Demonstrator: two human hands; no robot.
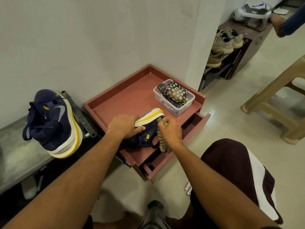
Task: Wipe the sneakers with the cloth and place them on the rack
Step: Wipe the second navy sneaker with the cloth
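far left: bench sneaker (52, 123), navy, stands tipped on its side on the grey bench (14, 156) by the wall, no hand on it. cannot tell if it has been wiped.

centre: table sneaker (148, 129) lies on its side on the red-brown side table (118, 93). left hand (125, 126) grips it, fingers over the white-and-yellow sole, thumb on the navy upper. right hand (170, 132) pinches the striped cloth (162, 141), bunched at the fingertips and pressed to the upper. the cloth's tail hangs toward the table's front edge. clear box (174, 98) sits beyond, apart from the shoe.

far right: shoe rack (249, 52), well apart, tan shoes on it.

judgement: wiping step, on this shoe. next likely calls for turning it to reach the sole, then a carry to the rack.
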